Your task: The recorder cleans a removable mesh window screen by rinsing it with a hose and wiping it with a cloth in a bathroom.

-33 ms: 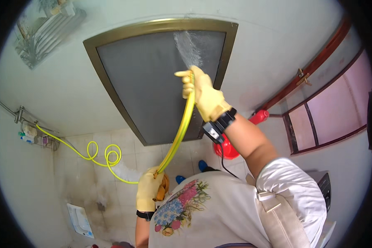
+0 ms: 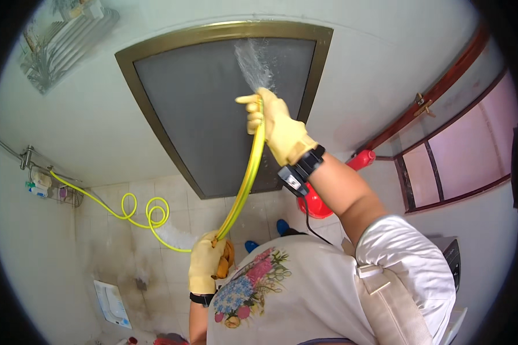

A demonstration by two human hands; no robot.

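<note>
Spraying is under way in the head view: the right hand (image 2: 279, 127), in a yellow rubber glove, is raised and is curling its fingers tight around the end of the yellow hose (image 2: 244, 187), index finger stretched along the nozzle end. A jet of water (image 2: 253, 63) is leaving that end and striking the grey window screen (image 2: 213, 109), near the upper right of its mesh. The screen's bronze-coloured frame (image 2: 149, 115) is leaning against the white wall (image 2: 86, 126), its lower corner meeting the tiled floor (image 2: 178, 207).

The left hand (image 2: 206, 261), also gloved in yellow, is closing its fist around the hose lower down, close against the person's floral shirt. Between the two hands the hose is running taut and nearly straight; beyond the left hand it is looping in two coils (image 2: 147, 213) across the floor and rising to a wall tap (image 2: 31, 167) at the left.

A red plastic container (image 2: 328, 198) is standing behind the right forearm, just beside the screen's right edge. A wood-framed window (image 2: 460, 149) is occupying the right wall. Open floor is lying between the coils and the screen; the room's lower left is holding a white floor-level fixture (image 2: 112, 302).
</note>
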